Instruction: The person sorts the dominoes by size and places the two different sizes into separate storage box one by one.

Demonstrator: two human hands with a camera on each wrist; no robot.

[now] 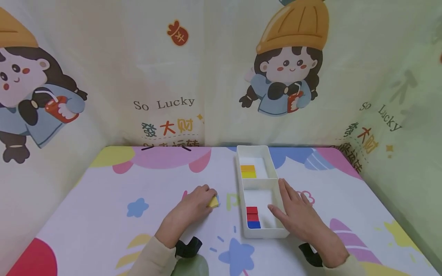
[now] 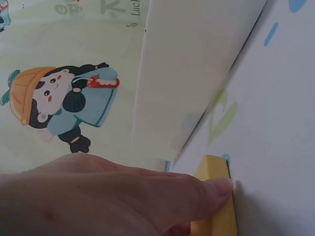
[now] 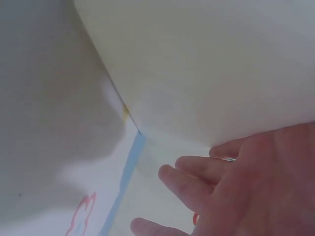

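Observation:
A white two-compartment box (image 1: 265, 233) stands on the table, right of centre. Left of it, my left hand (image 1: 194, 204) pinches a small yellow block (image 1: 214, 202) close over the tabletop. The left wrist view shows the thumb along the side of this yellow block (image 2: 214, 169). My right hand (image 1: 299, 212) rests against the box's right wall with straight, spread fingers, the thumb reaching over the rim. In the far compartment lie an orange block (image 1: 247, 168) and a yellow one (image 1: 248, 174) along the left wall. The near compartment holds two red blocks (image 1: 252, 217) and a blue block (image 1: 253, 224).
A white cloth with colourful printed shapes covers the table (image 1: 165, 184). Behind it and at both sides hang pale printed curtains (image 1: 221, 76). Black straps (image 1: 188, 247) circle the wrists near the table's front.

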